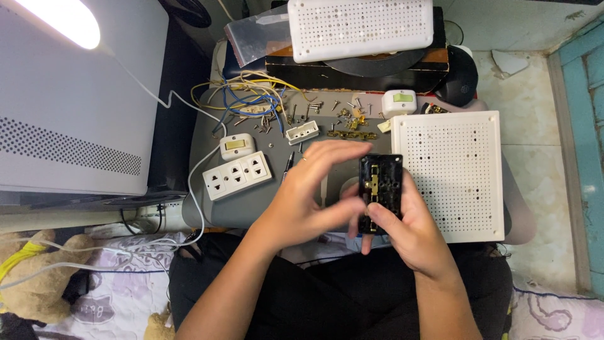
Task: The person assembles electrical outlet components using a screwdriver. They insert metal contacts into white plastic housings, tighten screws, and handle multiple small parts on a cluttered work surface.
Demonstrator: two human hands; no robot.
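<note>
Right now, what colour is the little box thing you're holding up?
The box in the right hand is black with brass strips inside, seen from the head camera.

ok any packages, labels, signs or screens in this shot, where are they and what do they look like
No signs or lit screens that I can tell.
Clear plastic bag: top centre, beside the white perforated board, crumpled and see-through.
Dark flat box: under that board, long, black with a brown edge.
Green label patch on the small white switch: upper middle of the grey tray, rectangular, pale green.
</note>
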